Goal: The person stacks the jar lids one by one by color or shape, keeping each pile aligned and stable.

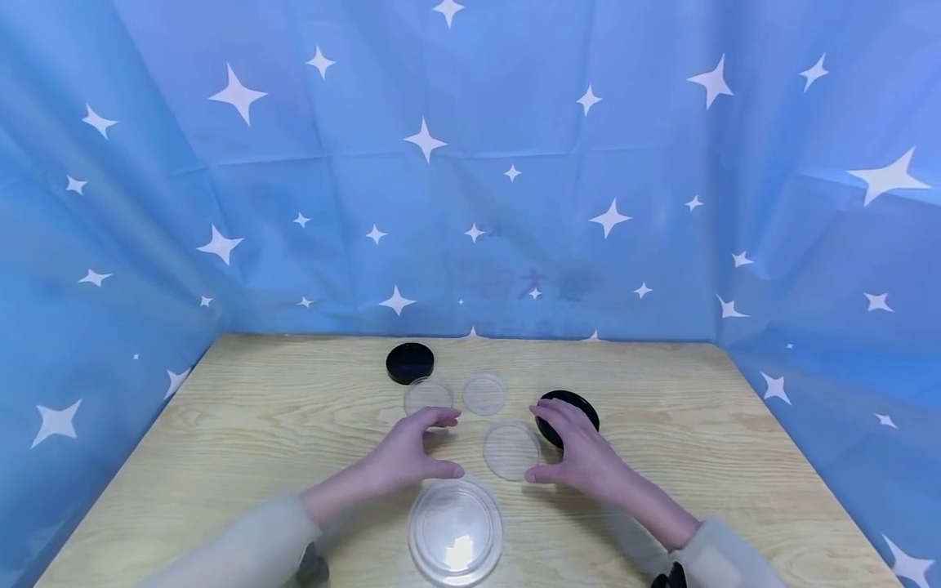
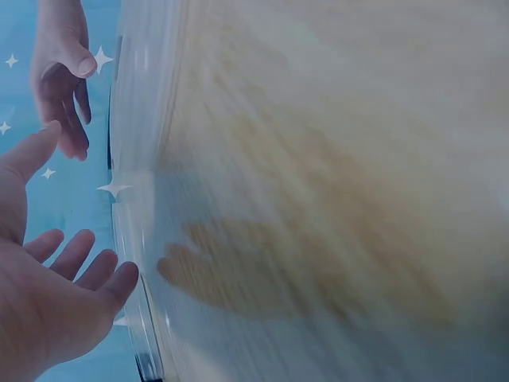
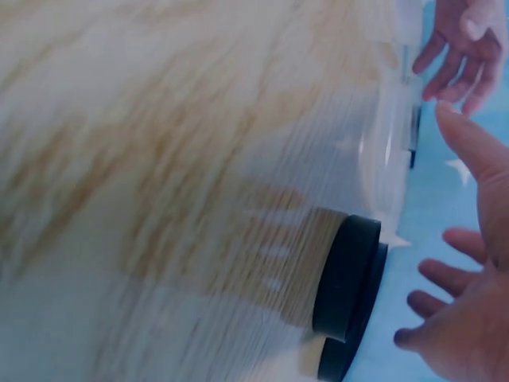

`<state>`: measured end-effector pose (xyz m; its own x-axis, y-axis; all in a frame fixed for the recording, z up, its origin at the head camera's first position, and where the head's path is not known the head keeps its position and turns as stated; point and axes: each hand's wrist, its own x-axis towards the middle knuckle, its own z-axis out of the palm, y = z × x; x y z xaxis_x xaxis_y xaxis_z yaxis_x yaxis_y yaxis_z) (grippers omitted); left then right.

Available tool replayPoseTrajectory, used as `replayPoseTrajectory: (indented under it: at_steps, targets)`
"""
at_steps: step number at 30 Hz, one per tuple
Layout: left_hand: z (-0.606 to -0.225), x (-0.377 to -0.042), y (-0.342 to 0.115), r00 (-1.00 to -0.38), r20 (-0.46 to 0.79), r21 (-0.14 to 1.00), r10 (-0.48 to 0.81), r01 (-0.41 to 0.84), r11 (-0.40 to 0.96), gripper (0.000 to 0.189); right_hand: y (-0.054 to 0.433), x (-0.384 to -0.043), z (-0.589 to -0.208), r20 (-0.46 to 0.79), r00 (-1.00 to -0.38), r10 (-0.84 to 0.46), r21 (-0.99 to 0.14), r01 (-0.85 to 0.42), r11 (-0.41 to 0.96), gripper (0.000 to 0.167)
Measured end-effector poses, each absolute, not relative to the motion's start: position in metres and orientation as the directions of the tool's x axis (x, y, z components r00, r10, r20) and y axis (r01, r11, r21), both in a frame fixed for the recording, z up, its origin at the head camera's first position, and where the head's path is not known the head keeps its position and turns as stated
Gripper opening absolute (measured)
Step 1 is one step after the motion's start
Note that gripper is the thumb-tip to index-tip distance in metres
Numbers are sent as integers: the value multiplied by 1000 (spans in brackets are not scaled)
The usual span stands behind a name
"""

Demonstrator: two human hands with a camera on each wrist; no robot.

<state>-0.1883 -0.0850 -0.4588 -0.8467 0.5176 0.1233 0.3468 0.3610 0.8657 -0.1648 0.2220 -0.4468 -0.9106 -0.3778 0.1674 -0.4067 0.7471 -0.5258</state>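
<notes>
The person's two hands reach in over the pale wooden bench [image 1: 294, 408], one from each side, wrists coming out of light sleeves [image 1: 235, 543]. The left hand [image 1: 412, 451], in the middle of the frame, is spread with thumb and fingers apart, and I see nothing in its grasp. Just below its thumb, at the lower middle, lies the large clear round dish [image 1: 441, 523], with a bright glare on it; above its fingers is a small clear disc [image 1: 426, 395].

The right hand [image 1: 581, 459], right of centre, is also spread, thumb apart from the fingers. Its fingers overlap the black round lid [image 1: 583, 403] in view, while its thumb comes by the lower right edge of a clear middle disc [image 1: 512, 450]; whether it touches either, I can't tell from here.

Another clear disc [image 1: 484, 394] lies between the hands, a little higher in the frame. A second black lid [image 1: 410, 363] sits near the bench's far edge, left of centre. Behind everything hangs a blue curtain [image 1: 515, 114] with white stars.
</notes>
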Motion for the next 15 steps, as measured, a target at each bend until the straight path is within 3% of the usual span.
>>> replayPoseTrajectory:
  at_steps: [15]
  targets:
    - [-466, -209, -49, -817, 106, 831, 567, 386, 400, 81, 215, -172, -454, 144, -898, -417, -435, -435, 788, 91]
